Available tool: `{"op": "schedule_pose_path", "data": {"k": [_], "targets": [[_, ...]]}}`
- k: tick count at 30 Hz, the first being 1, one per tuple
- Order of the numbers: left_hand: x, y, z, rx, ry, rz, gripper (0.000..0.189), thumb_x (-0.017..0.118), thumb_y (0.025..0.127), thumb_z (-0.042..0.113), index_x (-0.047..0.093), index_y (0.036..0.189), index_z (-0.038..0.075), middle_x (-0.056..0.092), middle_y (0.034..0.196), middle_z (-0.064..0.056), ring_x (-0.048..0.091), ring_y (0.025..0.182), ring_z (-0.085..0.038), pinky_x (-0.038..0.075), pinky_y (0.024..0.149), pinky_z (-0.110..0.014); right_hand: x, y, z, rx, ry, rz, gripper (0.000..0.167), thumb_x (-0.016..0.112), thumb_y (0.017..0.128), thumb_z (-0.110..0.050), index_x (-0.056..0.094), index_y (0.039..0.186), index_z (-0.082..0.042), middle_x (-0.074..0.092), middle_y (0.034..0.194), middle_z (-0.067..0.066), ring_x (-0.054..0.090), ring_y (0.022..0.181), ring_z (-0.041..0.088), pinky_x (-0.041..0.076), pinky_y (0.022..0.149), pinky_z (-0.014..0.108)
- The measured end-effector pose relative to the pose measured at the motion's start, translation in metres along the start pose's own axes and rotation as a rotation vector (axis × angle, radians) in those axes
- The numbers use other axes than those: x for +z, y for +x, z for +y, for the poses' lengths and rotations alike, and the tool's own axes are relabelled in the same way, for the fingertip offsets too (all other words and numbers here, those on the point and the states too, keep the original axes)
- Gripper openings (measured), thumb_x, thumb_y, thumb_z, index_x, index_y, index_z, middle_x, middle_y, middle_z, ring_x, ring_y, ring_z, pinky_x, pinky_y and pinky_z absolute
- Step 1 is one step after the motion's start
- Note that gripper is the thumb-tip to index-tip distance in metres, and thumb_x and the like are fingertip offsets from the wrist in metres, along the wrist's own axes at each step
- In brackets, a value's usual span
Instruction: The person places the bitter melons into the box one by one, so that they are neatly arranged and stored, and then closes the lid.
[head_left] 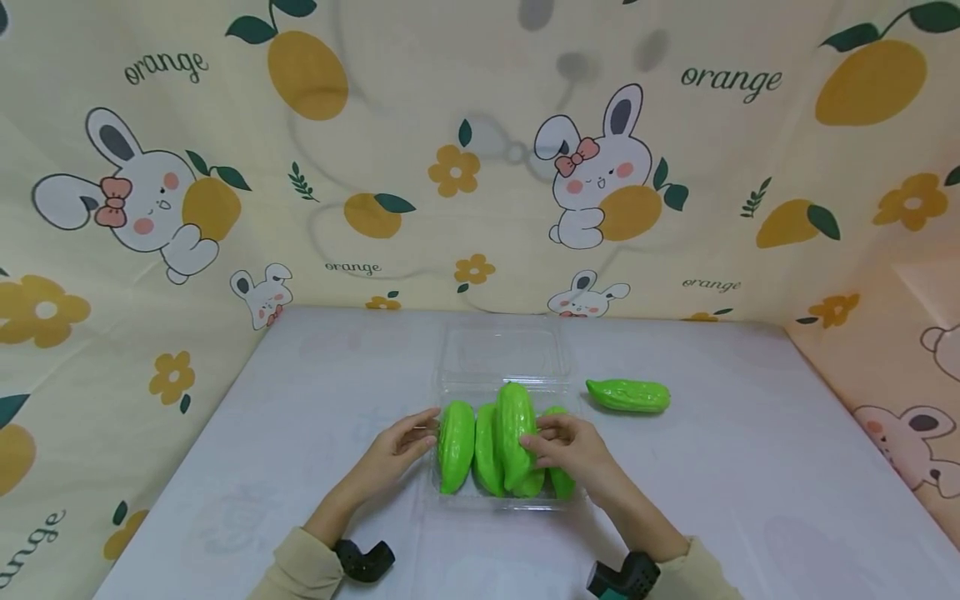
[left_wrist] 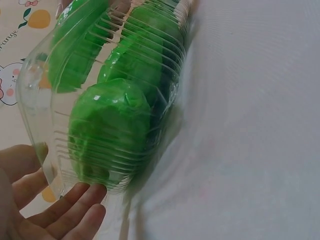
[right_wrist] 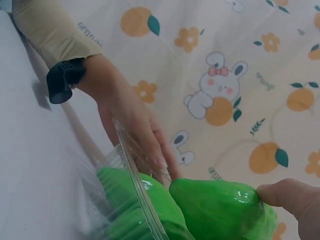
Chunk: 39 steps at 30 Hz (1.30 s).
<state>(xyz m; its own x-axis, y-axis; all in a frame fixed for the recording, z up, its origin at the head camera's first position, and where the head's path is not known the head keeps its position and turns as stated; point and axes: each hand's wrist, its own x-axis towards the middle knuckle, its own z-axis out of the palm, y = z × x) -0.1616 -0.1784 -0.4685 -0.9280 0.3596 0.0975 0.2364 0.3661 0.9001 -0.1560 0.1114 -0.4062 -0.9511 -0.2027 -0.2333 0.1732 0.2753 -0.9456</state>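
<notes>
A clear plastic clamshell box [head_left: 506,503] lies with its lid [head_left: 504,350] folded back. Several glossy, bright green, elongated model vegetables [head_left: 456,450] are inside, roughly side by side. My right hand [head_left: 576,450] pinches one green model vegetable [head_left: 515,433] above the others, thumb on its near side; the right wrist view shows this vegetable [right_wrist: 220,207] just over the rim. My left hand [head_left: 401,446] touches the box's left side with its fingers fairly straight. Fingertips [left_wrist: 92,195] rest against the ribbed wall [left_wrist: 107,155] in the left wrist view.
Another green model vegetable [head_left: 628,396] lies on the white tabletop [head_left: 720,467], right of the lid. A cream cloth [head_left: 420,100] printed with rabbits and oranges hangs behind the table and along both sides. Each wrist carries a black strap mount [head_left: 365,561].
</notes>
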Motion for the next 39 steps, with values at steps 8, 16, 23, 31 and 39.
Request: {"op": "schedule_pose_path", "data": {"k": [8, 16, 23, 31, 39], "targets": [[0.000, -0.001, 0.002, -0.001, -0.001, -0.009, 0.049, 0.052, 0.100, 0.021, 0.041, 0.144, 0.000, 0.055, 0.133, -0.025, 0.054, 0.126, -0.040, 0.048, 0.106, -0.039, 0.007, 0.002, -0.002, -0.006, -0.015, -0.021, 0.053, 0.070, 0.088, -0.020, 0.049, 0.126, 0.011, 0.066, 0.102, 0.015, 0.067, 0.073, 0.011, 0.061, 0.074, 0.029], [0.000, -0.002, 0.003, -0.003, 0.002, -0.009, 0.050, 0.052, 0.100, 0.021, 0.041, 0.144, 0.000, 0.055, 0.132, -0.025, 0.054, 0.125, -0.040, 0.049, 0.105, -0.038, 0.013, 0.004, -0.004, -0.012, -0.022, -0.036, 0.057, 0.071, 0.087, -0.023, 0.049, 0.127, 0.010, 0.066, 0.103, 0.017, 0.068, 0.073, 0.011, 0.061, 0.076, 0.031], [0.000, -0.001, 0.003, 0.002, -0.003, -0.004, 0.049, 0.052, 0.100, 0.020, 0.041, 0.143, 0.000, 0.056, 0.132, -0.025, 0.054, 0.125, -0.041, 0.049, 0.105, -0.039, 0.018, 0.007, -0.004, -0.001, -0.015, -0.059, 0.059, 0.071, 0.087, -0.027, 0.048, 0.129, 0.009, 0.064, 0.105, 0.017, 0.067, 0.075, 0.011, 0.061, 0.077, 0.032], [0.000, -0.001, 0.003, -0.010, 0.003, -0.001, 0.050, 0.052, 0.100, 0.022, 0.041, 0.144, 0.000, 0.055, 0.132, -0.025, 0.054, 0.125, -0.041, 0.048, 0.105, -0.042, 0.025, 0.010, -0.001, 0.013, -0.001, -0.049, 0.057, 0.073, 0.085, -0.026, 0.051, 0.127, 0.007, 0.064, 0.103, 0.017, 0.067, 0.073, 0.013, 0.061, 0.075, 0.032], [0.001, 0.000, 0.003, -0.032, -0.010, 0.006, 0.050, 0.053, 0.100, 0.023, 0.041, 0.144, 0.003, 0.055, 0.133, -0.023, 0.054, 0.126, -0.039, 0.047, 0.106, -0.041, 0.030, 0.012, -0.001, 0.012, 0.000, -0.049, 0.056, 0.073, 0.086, -0.026, 0.051, 0.125, 0.008, 0.065, 0.101, 0.016, 0.067, 0.072, 0.012, 0.061, 0.074, 0.033]]}}
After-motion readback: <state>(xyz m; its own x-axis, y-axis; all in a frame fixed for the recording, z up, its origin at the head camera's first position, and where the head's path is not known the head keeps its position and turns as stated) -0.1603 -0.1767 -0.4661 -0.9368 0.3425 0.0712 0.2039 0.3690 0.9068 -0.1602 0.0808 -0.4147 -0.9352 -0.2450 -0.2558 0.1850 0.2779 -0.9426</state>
